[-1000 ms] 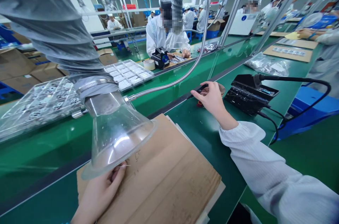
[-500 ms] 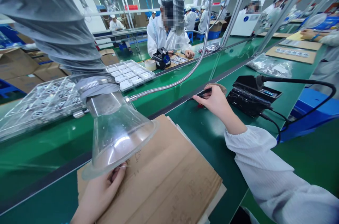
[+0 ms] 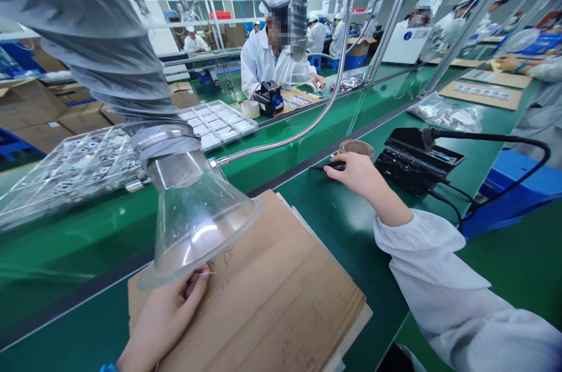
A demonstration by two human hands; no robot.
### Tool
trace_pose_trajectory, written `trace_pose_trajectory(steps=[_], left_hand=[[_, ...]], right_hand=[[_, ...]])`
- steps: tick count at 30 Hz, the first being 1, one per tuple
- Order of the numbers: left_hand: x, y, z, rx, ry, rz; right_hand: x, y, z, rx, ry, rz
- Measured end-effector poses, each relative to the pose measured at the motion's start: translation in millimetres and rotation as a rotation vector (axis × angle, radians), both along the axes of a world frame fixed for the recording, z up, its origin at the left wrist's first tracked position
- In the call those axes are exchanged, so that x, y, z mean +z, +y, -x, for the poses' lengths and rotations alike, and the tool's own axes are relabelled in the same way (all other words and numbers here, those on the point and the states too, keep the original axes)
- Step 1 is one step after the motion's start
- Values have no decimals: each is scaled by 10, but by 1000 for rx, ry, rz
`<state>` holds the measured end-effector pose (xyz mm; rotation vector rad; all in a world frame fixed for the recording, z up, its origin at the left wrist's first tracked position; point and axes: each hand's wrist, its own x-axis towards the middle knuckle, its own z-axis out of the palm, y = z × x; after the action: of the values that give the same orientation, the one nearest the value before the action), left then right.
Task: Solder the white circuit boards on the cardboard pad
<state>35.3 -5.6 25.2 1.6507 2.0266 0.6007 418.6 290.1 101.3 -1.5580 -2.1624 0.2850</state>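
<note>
My left hand (image 3: 169, 307) rests on the brown cardboard sheet (image 3: 272, 284), partly behind the clear fume hood's rim. Its fingers are closed, with a thin pale strand (image 3: 211, 272) poking out from the fingertips; the rest is hidden. Farther right, my right hand (image 3: 355, 171) is low over the green bench, pinching slim black tweezers (image 3: 322, 167) whose points face left. Just behind that hand lies a roll of tape (image 3: 356, 148), partly covered by it.
The clear fume hood (image 3: 199, 219) hangs over the cardboard from a grey duct (image 3: 100, 50). A black soldering stand (image 3: 408, 161) with a cable is to the right. Trays of parts (image 3: 211, 126) lie beyond the bench's far edge, and a co-worker (image 3: 266, 55) sits opposite.
My right hand has lowered slightly toward the bench with the tweezers, and more of the tape roll shows behind it. The left hand stays in place. The co-worker opposite has shifted.
</note>
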Motion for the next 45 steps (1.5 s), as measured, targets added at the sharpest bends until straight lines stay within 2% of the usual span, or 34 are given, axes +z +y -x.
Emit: trace_pose_trajectory(steps=[6,15,20,23,27,33,38,42,45], left_hand=[[-23,-13,17,1,15,35],[-7,-4,-13,9,-14,10],[-13,-1,1,-5,-15,23],[9,0,-11,1,-29,37],[34,-5,-29,-3,-36,15],[36,-1,-27,17,10,14],[48,15,-36,21,11,-27],[36,15,-31,25,1,-28],[32,11,-32,26,3,-28]], right_hand=[[26,-21,-4,41,-24,8],[-196,-155,-55,-11,127,-85],[-259,-155,-121,-30,261,-107],[-256,-132,-166,-80,350,-158],[-188,-134,-301,-214,435,-272],[-156,-203,-558,-402,408,-368],[-243,-210,-618,-440,394,-321],[-269,-232,-612,-406,504,-416],[-279,-250,-617,-413,486,-376]])
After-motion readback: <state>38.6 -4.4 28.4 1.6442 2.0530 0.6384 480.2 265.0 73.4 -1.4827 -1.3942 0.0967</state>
